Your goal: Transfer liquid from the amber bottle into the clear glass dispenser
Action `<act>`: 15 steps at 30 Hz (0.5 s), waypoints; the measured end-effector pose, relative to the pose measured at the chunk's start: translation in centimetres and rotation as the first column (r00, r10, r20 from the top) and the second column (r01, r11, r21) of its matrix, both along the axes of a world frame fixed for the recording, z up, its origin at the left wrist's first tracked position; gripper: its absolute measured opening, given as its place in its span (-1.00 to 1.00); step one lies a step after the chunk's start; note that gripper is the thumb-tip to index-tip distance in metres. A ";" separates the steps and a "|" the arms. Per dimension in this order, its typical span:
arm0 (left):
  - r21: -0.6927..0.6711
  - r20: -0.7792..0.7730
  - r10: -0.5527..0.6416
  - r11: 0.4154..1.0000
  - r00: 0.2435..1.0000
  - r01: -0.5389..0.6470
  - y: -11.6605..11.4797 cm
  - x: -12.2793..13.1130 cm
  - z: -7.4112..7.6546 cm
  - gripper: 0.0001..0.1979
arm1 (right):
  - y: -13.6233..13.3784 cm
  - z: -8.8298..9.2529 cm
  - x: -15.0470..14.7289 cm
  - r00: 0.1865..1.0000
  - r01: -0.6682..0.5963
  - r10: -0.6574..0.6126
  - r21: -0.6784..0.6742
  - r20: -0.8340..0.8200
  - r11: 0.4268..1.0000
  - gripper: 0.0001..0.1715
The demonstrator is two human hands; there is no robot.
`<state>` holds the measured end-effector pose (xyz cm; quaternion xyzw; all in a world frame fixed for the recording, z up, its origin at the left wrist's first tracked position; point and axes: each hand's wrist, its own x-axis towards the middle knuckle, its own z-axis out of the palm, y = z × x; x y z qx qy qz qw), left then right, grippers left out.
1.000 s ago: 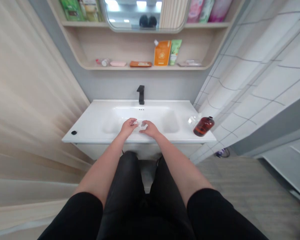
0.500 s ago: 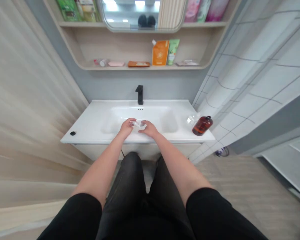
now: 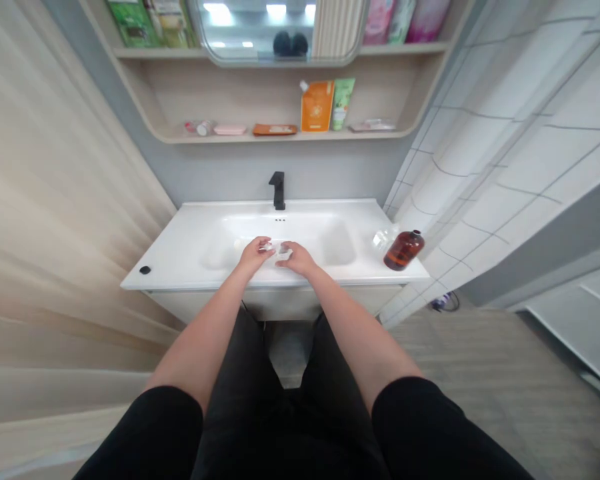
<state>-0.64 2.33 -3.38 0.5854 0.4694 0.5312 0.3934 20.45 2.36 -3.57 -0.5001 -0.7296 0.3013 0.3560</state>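
Note:
My left hand and my right hand meet above the white basin, their fingertips together on a small transparent plastic piece. Much of that piece is hidden by my fingers, so its exact shape cannot be made out. Both forearms reach forward over the front edge of the white vanity top. Neither hand touches the black faucet behind the basin.
To the right on the counter lie an amber bottle and a transparent plastic item. A small black stopper sits at the left. A wooden shelf above holds toiletries, below a mirror. Tiled wall stands at the right.
The whole view has drifted slightly up and left. My hands stay over the basin, and the transparent piece shifts slightly between my fingers.

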 end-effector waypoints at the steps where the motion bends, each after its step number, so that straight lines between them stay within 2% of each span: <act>1: -0.008 -0.006 0.022 1.000 1.000 -0.022 0.0 0.1 0.0 -0.51 | 0.0 0.0 0.0 1.000 0.003 -0.003 0.002 -0.003 1.000 -0.16; 4: -0.034 0.036 0.037 0.999 0.999 -0.036 -0.1 0.1 0.0 -0.46 | 0.1 -0.1 0.0 1.000 -0.001 0.001 0.005 -0.020 1.000 -0.17; 10: -0.038 0.195 -0.088 0.995 0.977 0.097 -0.8 -0.3 0.5 -0.26 | 0.5 -0.4 0.4 0.993 -0.044 0.038 -0.054 -0.115 0.998 -0.12; 12: -0.042 0.200 -0.077 0.995 0.977 0.087 -0.9 0.1 0.4 -0.26 | 0.4 -0.3 0.5 0.988 -0.060 0.048 -0.077 -0.145 0.995 -0.10; 15: -0.018 0.182 0.012 1.000 0.983 -0.009 -0.7 0.3 0.4 -0.35 | 0.2 -0.2 0.6 0.972 -0.070 0.052 -0.071 -0.228 0.995 0.06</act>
